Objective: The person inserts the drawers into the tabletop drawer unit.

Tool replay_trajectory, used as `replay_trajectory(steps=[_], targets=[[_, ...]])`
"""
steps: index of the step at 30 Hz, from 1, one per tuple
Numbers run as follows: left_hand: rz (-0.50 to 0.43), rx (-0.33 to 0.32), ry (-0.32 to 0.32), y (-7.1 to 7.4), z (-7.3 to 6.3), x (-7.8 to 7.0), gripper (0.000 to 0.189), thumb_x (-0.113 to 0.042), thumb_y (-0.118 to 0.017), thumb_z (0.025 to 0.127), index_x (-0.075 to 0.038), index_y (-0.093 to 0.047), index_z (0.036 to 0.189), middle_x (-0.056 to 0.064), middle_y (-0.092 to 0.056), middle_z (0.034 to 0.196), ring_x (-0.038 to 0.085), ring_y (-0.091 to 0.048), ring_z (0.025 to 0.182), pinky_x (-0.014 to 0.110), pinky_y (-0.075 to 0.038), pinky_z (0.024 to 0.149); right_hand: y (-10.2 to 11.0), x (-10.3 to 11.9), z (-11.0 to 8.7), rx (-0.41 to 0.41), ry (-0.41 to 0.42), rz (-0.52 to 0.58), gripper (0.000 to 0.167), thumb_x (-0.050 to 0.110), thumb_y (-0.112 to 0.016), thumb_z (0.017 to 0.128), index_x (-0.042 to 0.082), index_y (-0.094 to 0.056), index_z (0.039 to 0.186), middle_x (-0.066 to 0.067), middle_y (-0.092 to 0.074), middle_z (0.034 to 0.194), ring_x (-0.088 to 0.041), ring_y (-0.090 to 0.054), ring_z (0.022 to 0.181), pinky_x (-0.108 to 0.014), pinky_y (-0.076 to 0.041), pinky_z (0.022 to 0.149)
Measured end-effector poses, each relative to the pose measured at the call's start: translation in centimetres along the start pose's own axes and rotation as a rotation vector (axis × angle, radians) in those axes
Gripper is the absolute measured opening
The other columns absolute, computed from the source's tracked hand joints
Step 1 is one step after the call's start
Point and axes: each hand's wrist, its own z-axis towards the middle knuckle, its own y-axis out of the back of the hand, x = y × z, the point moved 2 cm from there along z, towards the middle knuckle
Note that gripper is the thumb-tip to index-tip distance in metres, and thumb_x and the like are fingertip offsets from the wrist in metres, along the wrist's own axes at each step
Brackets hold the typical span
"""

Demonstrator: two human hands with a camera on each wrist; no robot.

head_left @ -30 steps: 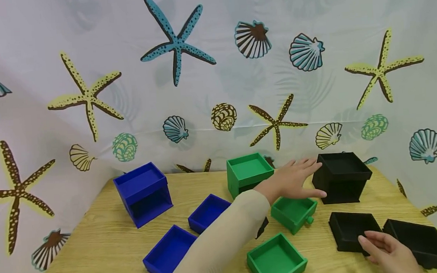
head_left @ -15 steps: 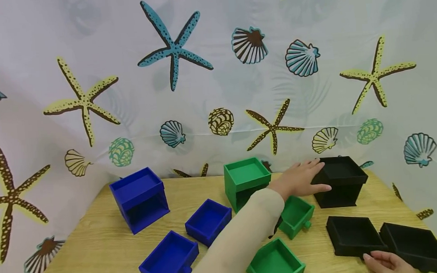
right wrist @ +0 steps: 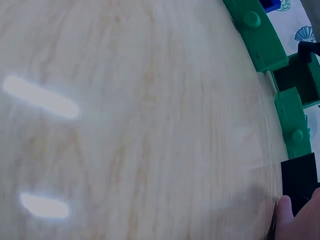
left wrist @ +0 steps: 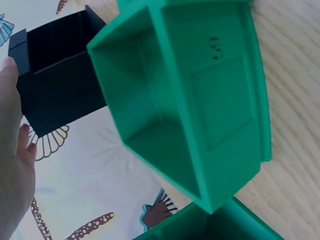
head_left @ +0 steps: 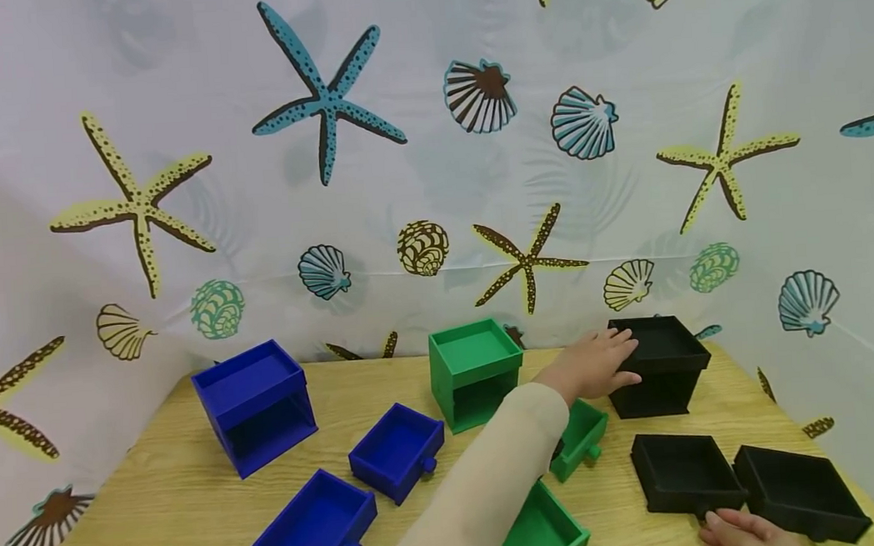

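Note:
My left hand (head_left: 591, 367) reaches across to the small black cabinet (head_left: 661, 341), its fingers extended along the left upper edge and the thumb spread toward the front. In the left wrist view that hand (left wrist: 12, 155) lies against the same cabinet (left wrist: 62, 92). At the lower right, my right hand (head_left: 746, 533) pinches the front knob of a black drawer (head_left: 683, 468), which lies on the table before the cabinet. The right wrist view has thumb and finger around the knob on that drawer's front (right wrist: 299, 175). A second black drawer (head_left: 799, 489) sits just to its right.
A green cabinet (head_left: 479, 350) stands mid-back, with two green drawers (head_left: 546, 533) in front, partly covered by my left sleeve (head_left: 487, 479). Leftward are a blue cabinet (head_left: 252, 384) and two blue drawers (head_left: 317, 522). A patterned cloth (head_left: 401, 175) hangs behind the table.
My left hand has come from the air beside the black cabinet onto its upper edge. My right hand has lowered from the drawer's rim to its front knob. The head view has turned slightly right.

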Motion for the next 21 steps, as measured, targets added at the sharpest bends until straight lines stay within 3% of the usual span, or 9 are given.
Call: replay_trajectory(steps=[8, 16, 21], targets=[[0.004, -0.043, -0.007, -0.6, 0.3, 0.3, 0.064, -0.051, -0.035, 0.102, -0.018, -0.024, 0.156, -0.001, -0.018, 0.160, 0.013, -0.014, 0.146, 0.023, -0.008, 0.116, -1.3, 0.3, 0.3, -0.135, -0.012, 0.163, 0.055, 0.003, -0.080, 0.079, -0.016, -0.050, 0.122, -0.011, -0.069, 0.075, -0.025, -0.070, 0.072, -0.042, -0.058, 0.075], [-0.011, -0.061, 0.012, -0.5, 0.9, 0.2, 0.064, -0.051, -0.031, 0.102, -0.016, -0.024, 0.156, 0.001, -0.019, 0.160, 0.014, -0.015, 0.146, 0.024, -0.011, 0.116, -1.8, 0.8, 0.1, -0.117, -0.047, 0.198, 0.008, -0.002, -0.069, 0.089, -0.005, -0.068, 0.095, -0.012, -0.070, 0.076, -0.024, -0.071, 0.072, -0.041, -0.058, 0.076], [0.009, -0.037, 0.041, -0.3, 1.4, -0.3, 0.064, -0.052, -0.028, 0.102, -0.017, -0.024, 0.156, 0.001, -0.018, 0.160, 0.013, -0.015, 0.146, 0.024, -0.011, 0.116, -1.6, 0.9, -0.1, -0.095, -0.061, 0.216, 0.008, 0.000, -0.067, 0.090, 0.002, -0.072, 0.084, -0.010, -0.071, 0.077, -0.022, -0.071, 0.073, -0.039, -0.058, 0.077]])
